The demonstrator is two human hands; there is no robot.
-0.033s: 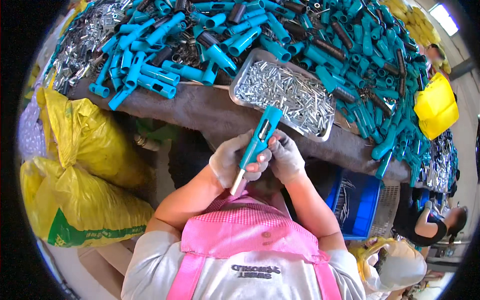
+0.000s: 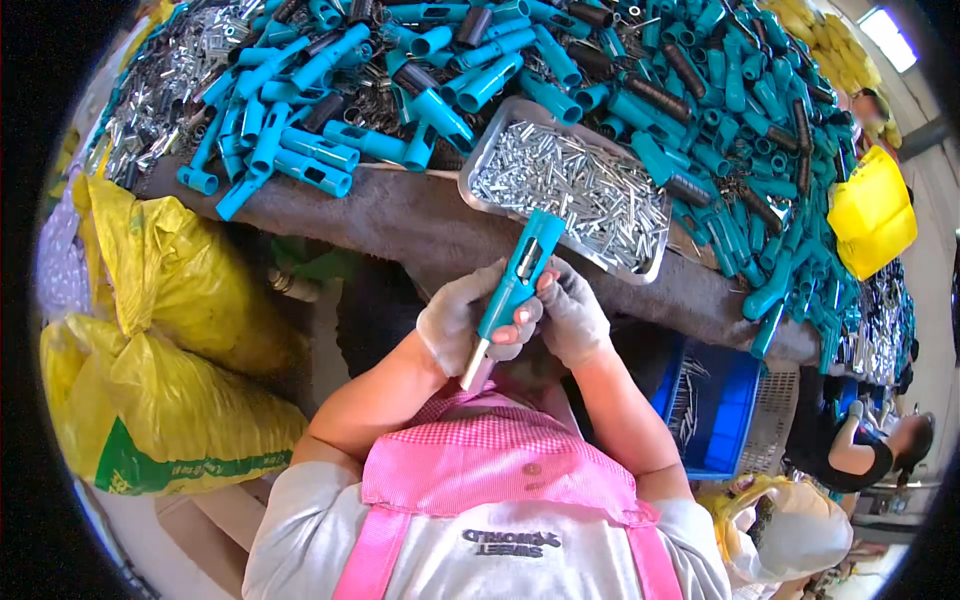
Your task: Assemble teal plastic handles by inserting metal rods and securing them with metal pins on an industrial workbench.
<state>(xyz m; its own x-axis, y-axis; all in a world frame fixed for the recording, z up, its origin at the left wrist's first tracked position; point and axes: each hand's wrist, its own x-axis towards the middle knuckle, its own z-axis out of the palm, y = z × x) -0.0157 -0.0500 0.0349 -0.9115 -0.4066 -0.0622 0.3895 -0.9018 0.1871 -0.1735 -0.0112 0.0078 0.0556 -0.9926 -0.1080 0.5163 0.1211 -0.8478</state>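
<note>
My left hand point(image 2: 465, 312), in a pale glove with bare fingertips, is closed around a teal slotted plastic tube point(image 2: 512, 292). Held at a slant, the tube has its open upper end away from me, metal inside the slot, and a silvery rod point(image 2: 474, 368) out of its lower end. My right hand point(image 2: 574, 315), gloved the same way, presses thumb and fingers together against the tube's right side. Whatever those fingers pinch is hidden. Just beyond the tube, a metal tray point(image 2: 652, 272) full of small silvery pins point(image 2: 570, 180) sits at the bench edge.
Teal tubes point(image 2: 315, 160) and dark cylinders point(image 2: 688, 70) cover the bench, with loose metal parts point(image 2: 150, 130) at left. Yellow sacks point(image 2: 170, 400) stand left below. At right are a blue crate point(image 2: 735, 420), a yellow sheet point(image 2: 872, 215) and another person point(image 2: 860, 445).
</note>
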